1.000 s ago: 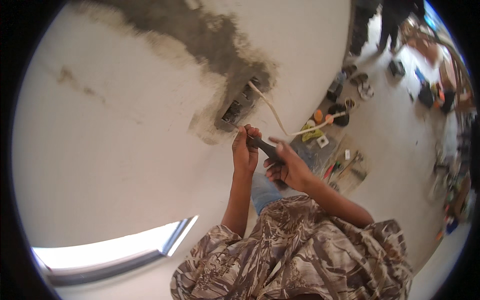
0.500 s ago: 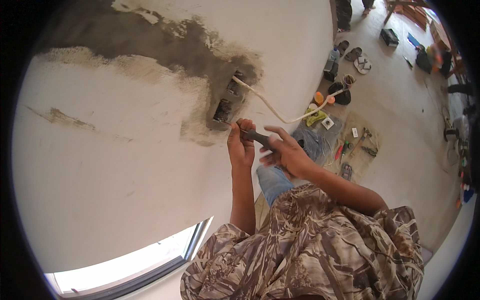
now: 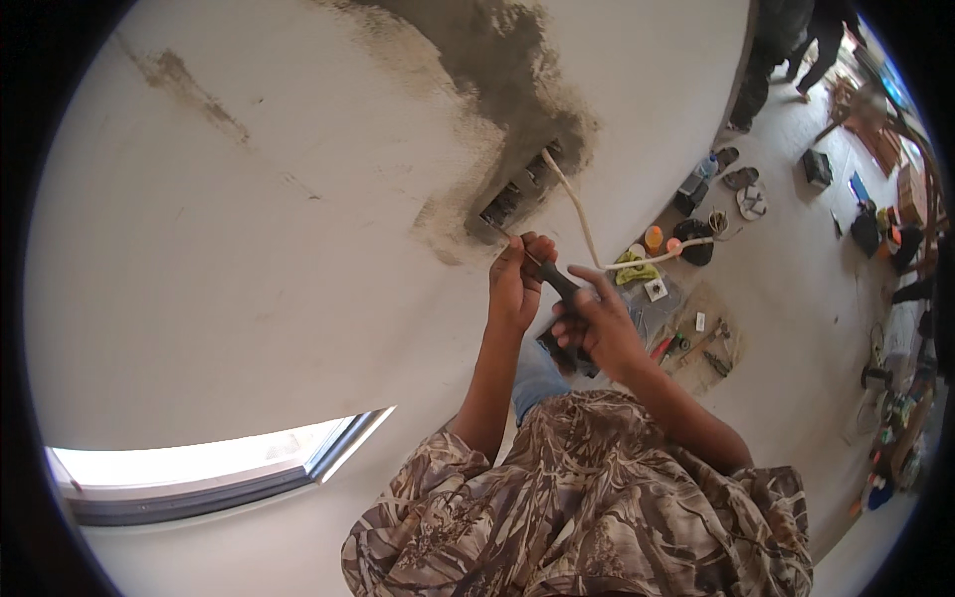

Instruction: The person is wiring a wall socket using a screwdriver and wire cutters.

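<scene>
A screwdriver with a dark handle slants up and left toward the wall. Its thin shaft runs between the pinched fingers of my left hand, just below the lower of two recessed wall boxes. The tip meets the lower edge of that box, though the exact contact is too small to make out. My right hand is around the handle, slightly blurred, with its index finger stretched along it. Out of the upper box a white cable curves down to the right. Fresh grey mortar surrounds both boxes.
A window lies at lower left. On the floor at right are a yellow-green cloth, a white socket plate, pliers, a sandal and a black case. Another person's legs stand at the far right.
The view has shifted, so the wall boxes and both hands sit farther right. Both hands keep hold of the screwdriver; the right hand's fingers have closed further around the handle.
</scene>
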A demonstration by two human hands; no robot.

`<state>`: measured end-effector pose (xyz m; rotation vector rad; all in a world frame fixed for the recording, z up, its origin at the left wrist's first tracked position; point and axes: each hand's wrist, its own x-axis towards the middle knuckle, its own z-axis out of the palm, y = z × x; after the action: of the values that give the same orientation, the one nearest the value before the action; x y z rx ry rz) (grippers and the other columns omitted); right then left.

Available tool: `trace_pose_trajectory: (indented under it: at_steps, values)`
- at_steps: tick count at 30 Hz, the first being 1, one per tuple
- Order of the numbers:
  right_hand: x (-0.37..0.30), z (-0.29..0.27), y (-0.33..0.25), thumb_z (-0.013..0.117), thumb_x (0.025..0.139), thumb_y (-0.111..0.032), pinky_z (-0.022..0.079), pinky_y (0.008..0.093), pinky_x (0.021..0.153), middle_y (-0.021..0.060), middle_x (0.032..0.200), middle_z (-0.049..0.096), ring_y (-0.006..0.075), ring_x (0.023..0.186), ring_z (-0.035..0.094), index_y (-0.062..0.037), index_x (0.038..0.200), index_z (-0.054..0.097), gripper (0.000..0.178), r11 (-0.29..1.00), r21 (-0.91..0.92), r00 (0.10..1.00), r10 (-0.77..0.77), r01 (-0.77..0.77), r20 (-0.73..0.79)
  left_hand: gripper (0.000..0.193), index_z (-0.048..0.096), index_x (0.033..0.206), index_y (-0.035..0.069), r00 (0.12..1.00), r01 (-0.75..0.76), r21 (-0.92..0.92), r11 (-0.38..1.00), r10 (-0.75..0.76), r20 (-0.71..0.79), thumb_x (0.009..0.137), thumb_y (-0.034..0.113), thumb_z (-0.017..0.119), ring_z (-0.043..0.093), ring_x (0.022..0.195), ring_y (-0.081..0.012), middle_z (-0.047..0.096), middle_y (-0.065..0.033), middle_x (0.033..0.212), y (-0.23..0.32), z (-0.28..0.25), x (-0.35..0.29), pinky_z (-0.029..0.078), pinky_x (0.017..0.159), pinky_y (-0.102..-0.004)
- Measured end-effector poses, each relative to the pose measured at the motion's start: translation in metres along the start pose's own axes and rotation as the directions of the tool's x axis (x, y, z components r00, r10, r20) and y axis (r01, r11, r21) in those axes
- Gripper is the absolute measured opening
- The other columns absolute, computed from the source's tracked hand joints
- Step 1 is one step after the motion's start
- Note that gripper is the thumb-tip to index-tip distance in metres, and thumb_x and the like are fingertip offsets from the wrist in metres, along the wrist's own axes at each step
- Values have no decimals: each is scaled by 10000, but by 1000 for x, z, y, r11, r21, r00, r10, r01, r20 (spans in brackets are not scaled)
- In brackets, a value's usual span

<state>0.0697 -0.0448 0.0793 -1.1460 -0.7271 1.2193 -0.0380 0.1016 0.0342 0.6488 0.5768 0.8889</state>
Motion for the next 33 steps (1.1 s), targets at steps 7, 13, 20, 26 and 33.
trace_pose_trajectory:
  at_steps: [7, 13, 20, 26, 33]
  values:
    - [6, -10, 19, 548, 984, -162, 511, 311, 681, 93, 944, 566, 175, 742, 578, -33, 1361, 446, 411, 875, 448, 979, 202, -182, 3, 267, 598, 1093, -10, 999, 29, 16, 999, -28, -38, 1003, 235, 539, 667, 953, -233, 688, -123, 987, -2, 1, -1, 542, 900, -372]
    - [5, 2, 23, 591, 963, -172, 496, 332, 650, 61, 819, 571, 205, 679, 577, -82, 1368, 476, 431, 935, -283, 959, -256, 214, -122, 254, 595, 1091, -10, 998, -14, 7, 1000, 14, -67, 998, 223, 550, 667, 952, -235, 684, -130, 985, -5, -3, 0, 546, 882, -379]
    - [1, -6, 28, 529, 1004, -348, 426, 281, 530, 86, 850, 564, 158, 621, 539, -108, 1271, 472, 364, 724, 617, 923, 384, -307, 9, 295, 588, 1116, 17, 997, 67, 43, 997, -66, -31, 980, 278, 591, 661, 912, -205, 685, -98, 976, 2, -2, -8, 528, 827, -335]
    - [1, 5, 33, 493, 1023, -295, 471, 276, 592, 118, 942, 564, 162, 789, 593, -68, 1308, 427, 371, 963, 263, 984, 95, -52, -153, 349, 632, 1056, 21, 967, 110, 536, 837, -214, 137, 891, 314, 724, 573, 799, -81, 649, -6, 887, 5, 11, -24, 473, 733, -245]
    - [-4, -11, 23, 469, 1031, -250, 491, 267, 624, 131, 984, 565, 167, 875, 618, -44, 1327, 405, 366, 852, 483, 974, 226, -201, 6, 346, 650, 1064, -3, 990, 44, 565, 824, -113, 87, 874, 270, 746, 561, 771, -72, 632, 4, 845, 9, 12, -30, 476, 694, -238]
